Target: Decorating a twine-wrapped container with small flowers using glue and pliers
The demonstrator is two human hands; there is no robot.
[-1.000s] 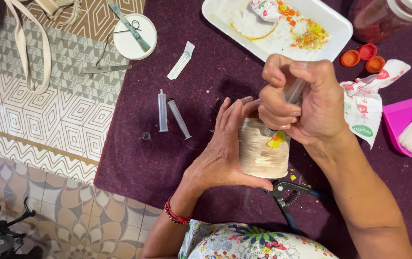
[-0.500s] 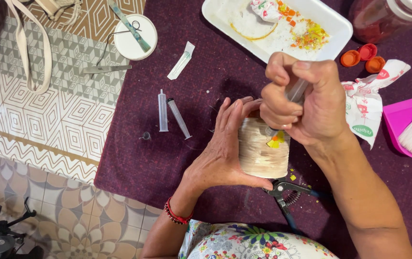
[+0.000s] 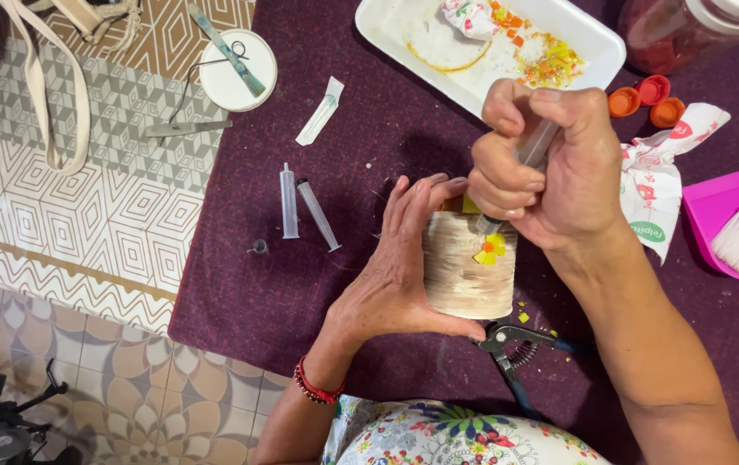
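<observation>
1. Your left hand point(image 3: 395, 275) cups the side of a pale, streaked cylindrical jar point(image 3: 468, 267), fingers wrapped and clenched around it. The jar lies tilted on the purple cloth point(image 3: 283, 293) covering the counter.
2. Your right hand point(image 3: 550, 172) is clenched in a fist around a syringe point(image 3: 534, 146), its tip pressed to the jar wall just above small yellow and orange chips point(image 3: 488, 251) stuck there.
3. Risk: the jar is round and rests on its side, so a harder push from the syringe could roll it out of your left palm.
4. Risk: too firm a squeeze may flood the spot and let the chips slide.
5. Pliers point(image 3: 516, 340) lie touching the jar's lower edge; two spare syringes point(image 3: 305, 211) and a white tray point(image 3: 584, 43) of coloured bits sit nearby. A slip could knock them.
</observation>
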